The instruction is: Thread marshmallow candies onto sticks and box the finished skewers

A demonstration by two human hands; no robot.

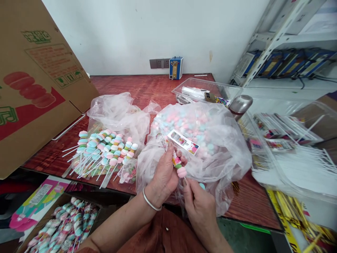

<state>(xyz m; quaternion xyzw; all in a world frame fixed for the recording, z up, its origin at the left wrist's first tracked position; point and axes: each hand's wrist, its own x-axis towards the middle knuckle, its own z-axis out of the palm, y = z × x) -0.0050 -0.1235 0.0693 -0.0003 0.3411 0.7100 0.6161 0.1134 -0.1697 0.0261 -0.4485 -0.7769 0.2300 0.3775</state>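
Observation:
Over the front of the table I hold a marshmallow candy stick (181, 171) with a pink piece at its lower end. My left hand (168, 170) is closed around its upper part, where a printed clear wrapper (161, 138) shows above the thumb. Below, my right hand (198, 198) pinches the stick just under the pink piece. Right behind my hands, a white printed card or sleeve (183, 142) lies on a large clear bag (226, 151) of pink and blue marshmallows. Several unwrapped marshmallow sticks (105, 149) lie in a pile to the left.
A big cardboard box (39, 70) stands at the left. Below it, an open carton holds wrapped candy sticks (71, 221). A clear tray (179, 88), a metal flask (240, 104) and a bin of white sticks (302, 165) are on the right. Gold ties (297, 214) lie lower right.

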